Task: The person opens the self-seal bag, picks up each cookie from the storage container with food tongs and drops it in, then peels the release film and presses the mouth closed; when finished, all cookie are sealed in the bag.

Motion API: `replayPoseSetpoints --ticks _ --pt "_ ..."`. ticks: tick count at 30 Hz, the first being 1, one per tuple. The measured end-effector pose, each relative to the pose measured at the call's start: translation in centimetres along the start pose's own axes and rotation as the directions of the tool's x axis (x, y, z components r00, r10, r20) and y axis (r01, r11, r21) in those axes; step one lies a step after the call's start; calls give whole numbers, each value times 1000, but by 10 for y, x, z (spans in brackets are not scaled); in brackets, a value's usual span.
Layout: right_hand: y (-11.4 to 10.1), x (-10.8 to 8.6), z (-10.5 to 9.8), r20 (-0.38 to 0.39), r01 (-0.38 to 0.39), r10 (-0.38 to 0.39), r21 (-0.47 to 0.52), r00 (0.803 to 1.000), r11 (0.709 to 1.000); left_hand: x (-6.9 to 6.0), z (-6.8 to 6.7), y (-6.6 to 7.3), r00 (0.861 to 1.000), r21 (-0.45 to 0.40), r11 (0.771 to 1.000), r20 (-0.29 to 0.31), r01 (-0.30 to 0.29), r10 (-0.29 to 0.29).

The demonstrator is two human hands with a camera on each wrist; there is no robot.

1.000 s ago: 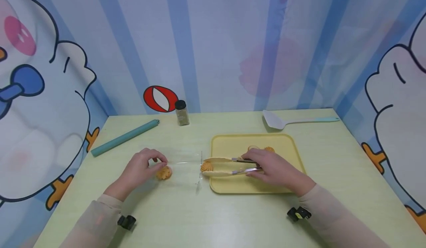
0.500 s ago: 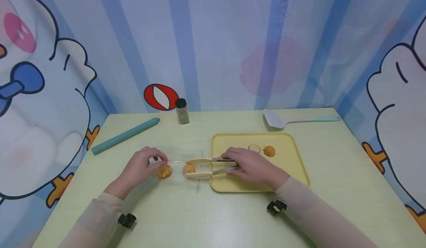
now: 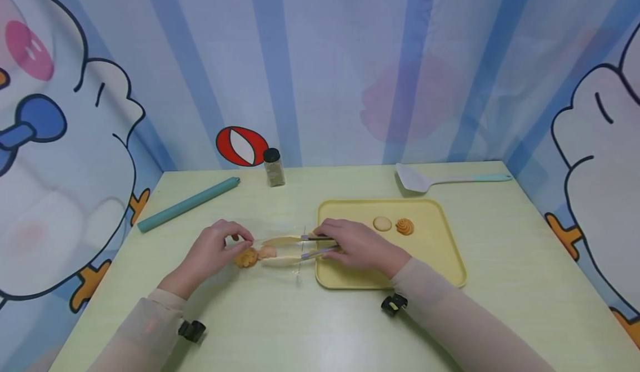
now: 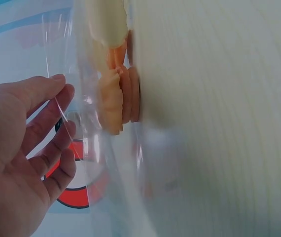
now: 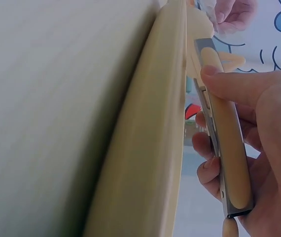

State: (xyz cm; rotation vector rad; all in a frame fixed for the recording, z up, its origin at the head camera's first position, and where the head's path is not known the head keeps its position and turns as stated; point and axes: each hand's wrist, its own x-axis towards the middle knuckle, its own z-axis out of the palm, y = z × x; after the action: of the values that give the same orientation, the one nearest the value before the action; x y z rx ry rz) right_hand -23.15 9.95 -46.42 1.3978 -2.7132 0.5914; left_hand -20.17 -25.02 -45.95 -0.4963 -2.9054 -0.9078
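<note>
In the head view my left hand (image 3: 217, 252) pinches the edge of a clear plastic bag (image 4: 88, 140) between thumb and fingers. A flower-shaped cookie (image 3: 246, 258) lies inside the bag by that hand. My right hand (image 3: 357, 245) grips cream-tipped metal tongs (image 5: 231, 148), whose tips reach into the bag from the right. Between the tong tips is a swirled cookie (image 3: 267, 251), beside the flower-shaped one; whether the tongs still squeeze it I cannot tell. The left wrist view shows cookies (image 4: 112, 103) lying low inside the film.
A yellow tray (image 3: 430, 261) lies under my right hand, bearing a pale round cookie (image 3: 382, 224) and a swirled cookie (image 3: 405, 226). Behind are a teal rolling pin-like stick (image 3: 187, 204), a black-capped jar (image 3: 274, 167) and a spatula (image 3: 412, 179).
My right hand has moved left with the tongs, carrying the swirled cookie from the bag's mouth deep inside, next to the flower-shaped one. My left hand has stayed in place on the bag.
</note>
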Motion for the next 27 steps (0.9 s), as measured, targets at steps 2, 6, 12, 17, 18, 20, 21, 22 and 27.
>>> replayPoseSetpoints --ticks 2,6,12,17,18,20,21,22,27 --pt "-2 3 1 7 -4 4 -6 1000 1000 0 0 1 1000 -3 1000 1 1 -1" --pt "-5 8 1 14 -11 11 -4 1000 1000 -1 0 2 1000 -8 1000 -2 -1 1" --pt "-8 11 2 35 -29 29 -3 999 1000 -1 1 3 1000 -5 1000 -8 -5 5" --pt "-9 5 0 36 -49 50 -17 998 999 -1 0 2 1000 0 1000 -12 -9 9" --pt "-9 3 -1 31 -51 51 -19 998 999 -1 0 2 1000 -1 1000 -11 -9 9" --pt "-7 -2 -4 18 -52 53 -18 998 998 -1 0 2 1000 -3 1000 -8 -5 5" --pt "-6 -6 -6 10 -53 53 -16 999 998 0 0 1 1000 -2 1000 -7 -3 3" --pt "-4 -9 -8 2 -53 53 -10 999 999 0 0 1 1000 1 1000 -5 0 0" --pt "5 -28 -15 -34 -83 83 2 996 997 1 1 -2 1000 7 1000 3 3 -3"
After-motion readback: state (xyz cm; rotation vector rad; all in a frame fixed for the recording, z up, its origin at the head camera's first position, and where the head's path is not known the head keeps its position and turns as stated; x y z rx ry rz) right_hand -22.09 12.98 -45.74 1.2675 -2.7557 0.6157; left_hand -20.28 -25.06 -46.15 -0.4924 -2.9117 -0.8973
